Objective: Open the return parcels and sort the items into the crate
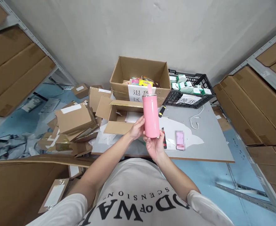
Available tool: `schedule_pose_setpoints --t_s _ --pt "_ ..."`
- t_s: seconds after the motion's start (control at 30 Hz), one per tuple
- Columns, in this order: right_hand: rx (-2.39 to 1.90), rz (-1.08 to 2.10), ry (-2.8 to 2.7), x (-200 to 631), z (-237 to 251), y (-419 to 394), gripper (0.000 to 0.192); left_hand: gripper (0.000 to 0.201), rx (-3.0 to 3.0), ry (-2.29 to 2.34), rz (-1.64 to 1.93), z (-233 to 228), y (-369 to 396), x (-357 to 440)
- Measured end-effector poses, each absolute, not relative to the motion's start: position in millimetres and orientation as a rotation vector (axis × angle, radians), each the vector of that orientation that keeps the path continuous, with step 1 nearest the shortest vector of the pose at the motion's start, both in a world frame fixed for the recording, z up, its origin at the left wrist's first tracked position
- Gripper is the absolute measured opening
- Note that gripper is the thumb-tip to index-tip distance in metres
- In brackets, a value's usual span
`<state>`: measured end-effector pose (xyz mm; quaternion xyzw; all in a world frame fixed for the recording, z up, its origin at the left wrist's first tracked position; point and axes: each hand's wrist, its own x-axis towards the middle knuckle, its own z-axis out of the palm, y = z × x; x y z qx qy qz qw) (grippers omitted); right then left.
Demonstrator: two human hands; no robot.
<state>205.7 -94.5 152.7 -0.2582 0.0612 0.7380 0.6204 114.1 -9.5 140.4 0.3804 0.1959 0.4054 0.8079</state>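
A pink tumbler with a metal rim and a pink piece sticking up from its top is held upright above the table's front part. My left hand grips its left side, fingers closed against the wall. Under its base, my right hand supports it with fingers and thumb around the bottom. Just behind and to the left stands an opened cardboard box, flaps spread, with white paper inside. A red and black box cutter lies beside my right hand, partly hidden by it.
Behind stand a large labelled carton with colourful packets and a black crate of small green-white boxes. On the table lie a phone, a white cable and a yellow-black cutter. Cardboard boxes pile up leftward; shelves flank both sides.
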Motion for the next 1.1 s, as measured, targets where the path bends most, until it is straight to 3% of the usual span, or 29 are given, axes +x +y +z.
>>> schedule_pose_setpoints --t_s 0.17,0.33,0.47,0.6,0.7,0.97,1.1 --pt "-0.581 1.79 0.15 189.7 143.2 -106.5 0.04 0.066 0.664 0.302 0.734 127.2 -16.6 100.5" --pt "-0.835 1.799 -0.105 198.3 127.0 -106.2 0.041 0.066 0.724 0.422 0.872 119.1 -18.1 96.5" --pt "-1.171 1.202 -0.526 217.4 120.3 -104.9 0.033 0.078 0.842 0.551 1.019 120.2 -16.6 98.8" --pt "-1.246 0.836 -0.966 226.5 126.2 -101.5 0.053 0.087 0.987 0.734 1.105 118.9 -20.7 104.3" --pt "-1.239 0.829 -1.06 225.1 130.2 -96.3 0.064 0.086 1.069 0.823 1.135 118.8 -27.0 107.2" --pt "-1.121 1.065 -0.849 232.6 127.0 -86.1 0.057 0.056 0.932 0.717 1.067 123.4 -35.8 92.8" --pt "-0.98 1.24 -0.725 233.9 130.3 -87.6 0.057 0.051 0.749 0.637 1.007 119.6 -34.4 87.6"
